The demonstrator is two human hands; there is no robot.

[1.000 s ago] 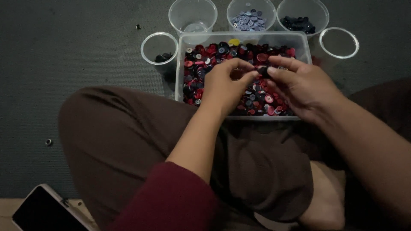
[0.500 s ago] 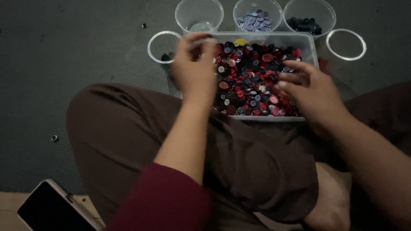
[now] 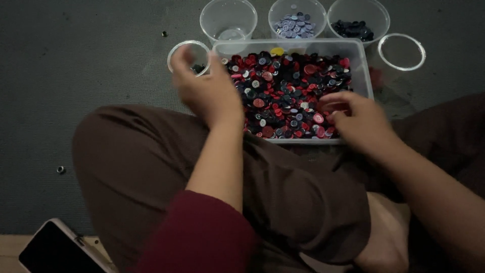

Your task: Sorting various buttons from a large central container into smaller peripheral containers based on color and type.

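Note:
A clear plastic tub (image 3: pixel 365 65) on the dark floor holds a heap of red, black and white buttons (image 3: pixel 288 91). My left hand (image 3: pixel 204 88) hovers over a small clear cup (image 3: pixel 183 50) left of the tub, fingers bunched; whether a button sits between them is hidden. My right hand (image 3: pixel 356 119) rests in the tub's right front corner, fingertips down among the buttons. My crossed legs in brown trousers (image 3: pixel 151 167) fill the foreground.
Three clear cups stand behind the tub: one nearly bare (image 3: pixel 228 20), one with pale blue buttons (image 3: pixel 297 20), one with dark buttons (image 3: pixel 357 23). Another clear cup (image 3: pixel 401 51) sits right of the tub. A phone (image 3: pixel 55 250) lies at bottom left. A stray button (image 3: pixel 60 169) lies on the floor.
My left hand left the middle of the tub and moved left and back to the small cup beside it. My right hand slid to the tub's right front corner.

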